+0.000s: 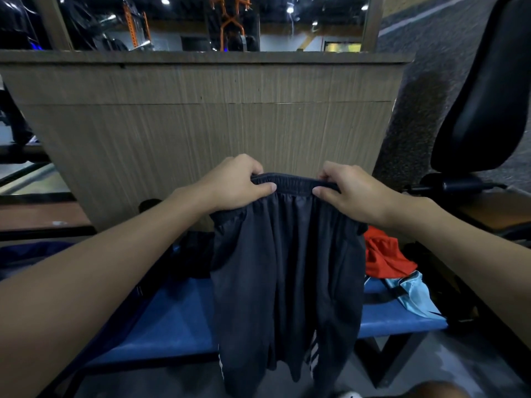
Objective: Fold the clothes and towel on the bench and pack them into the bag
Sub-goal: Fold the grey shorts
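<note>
A pair of dark navy shorts (287, 268) with white side stripes hangs in the air above the blue bench (178, 320). My left hand (238, 182) pinches the left end of the elastic waistband. My right hand (347, 193) pinches its right end. The legs of the shorts dangle past the bench's front edge. On the bench to the right lies a crumpled red garment (385, 257), and beside it a light blue bag (416, 294) with a dark strap. A black garment (192, 254) lies on the bench behind the shorts to the left.
A tall wood-grain panel (201, 124) stands right behind the bench. A black padded gym seat (485, 90) rises at the right. Dark blue fabric (31, 251) shows at the far left. Grey floor lies below the bench.
</note>
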